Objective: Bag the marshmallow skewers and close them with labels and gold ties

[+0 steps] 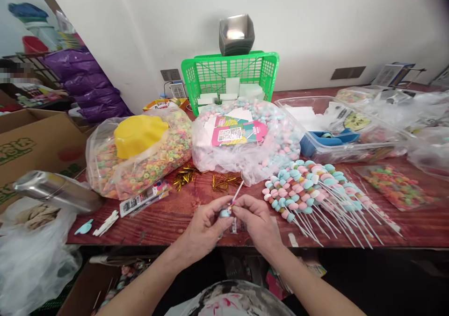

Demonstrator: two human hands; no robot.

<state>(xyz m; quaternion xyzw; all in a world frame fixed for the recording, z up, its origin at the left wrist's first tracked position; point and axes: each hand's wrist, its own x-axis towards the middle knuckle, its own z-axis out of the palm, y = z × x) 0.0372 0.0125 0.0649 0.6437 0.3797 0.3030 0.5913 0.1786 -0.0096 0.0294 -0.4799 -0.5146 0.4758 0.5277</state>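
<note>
Both hands point(201, 229) close together, fingers point(244, 204) bent

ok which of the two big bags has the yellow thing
The left bag, full of small coloured rings, with the yellow thing at its top. The middle bag holds pink and blue sweets and has a pink card on top.

No lettering reads clearly: green print point(16, 148) on the cardboard box point(66, 136) is cut off, and print on the pink card point(242, 132) and the flat packet point(143, 199) is too small.
</note>
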